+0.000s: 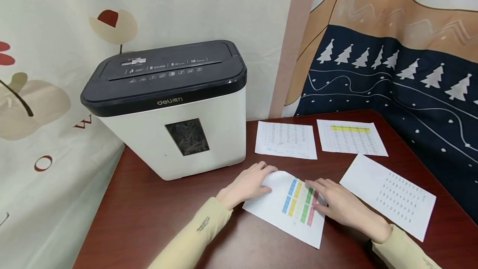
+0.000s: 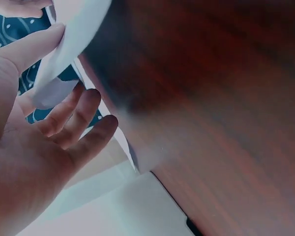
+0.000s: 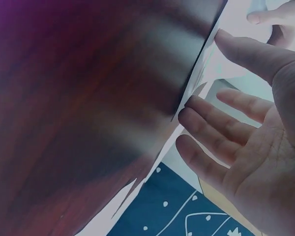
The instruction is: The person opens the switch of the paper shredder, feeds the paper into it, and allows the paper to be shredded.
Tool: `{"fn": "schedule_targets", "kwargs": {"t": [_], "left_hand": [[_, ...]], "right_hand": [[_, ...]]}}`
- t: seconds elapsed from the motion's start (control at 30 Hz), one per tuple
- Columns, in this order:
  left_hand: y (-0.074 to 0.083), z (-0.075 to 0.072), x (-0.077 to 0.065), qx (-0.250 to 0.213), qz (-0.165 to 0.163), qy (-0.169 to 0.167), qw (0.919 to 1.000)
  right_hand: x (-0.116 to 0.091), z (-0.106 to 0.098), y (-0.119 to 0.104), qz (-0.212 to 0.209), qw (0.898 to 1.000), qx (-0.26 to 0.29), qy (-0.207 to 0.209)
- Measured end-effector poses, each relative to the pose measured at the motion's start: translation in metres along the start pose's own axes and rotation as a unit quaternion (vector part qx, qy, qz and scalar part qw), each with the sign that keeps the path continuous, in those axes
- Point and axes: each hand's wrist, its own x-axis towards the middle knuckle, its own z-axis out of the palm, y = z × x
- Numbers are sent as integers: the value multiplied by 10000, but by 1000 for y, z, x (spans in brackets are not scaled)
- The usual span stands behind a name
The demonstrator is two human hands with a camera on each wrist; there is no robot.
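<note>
A white sheet of paper (image 1: 269, 202) with blue, yellow, green and red printed columns lies at the front of the table, slightly raised at its far edge. My left hand (image 1: 252, 182) holds its far left part, the thumb over the paper and the index finger behind its curled edge, as the left wrist view shows. On the coloured side, my right hand (image 1: 341, 204) touches the sheet with thumb and fingertips. Its fingers (image 3: 211, 130) look relaxed and spread in the right wrist view.
A white paper shredder (image 1: 216, 132) with a black lid stands at the back left, shreds visible through its window. Two printed sheets, one plain table (image 1: 286, 140) and one with a yellow band (image 1: 351, 138), lie behind my hands. Another printed sheet (image 1: 392, 194) lies at right.
</note>
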Motion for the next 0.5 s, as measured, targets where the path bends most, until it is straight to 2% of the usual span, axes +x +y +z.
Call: {"fn": "schedule_targets", "kwargs": {"t": [0.27, 0.4, 0.5], "left_hand": [[-4, -9, -18, -1049, -149, 194, 9942], [-9, -13, -28, -1583, -318, 390, 9861], [-15, -17, -36, -2055, -475, 534, 9760]], "right_hand": [[10, -2, -9, 167, 9998, 0, 75], [17, -4, -14, 230, 9995, 107, 189], [23, -8, -17, 314, 9983, 426, 263]]}}
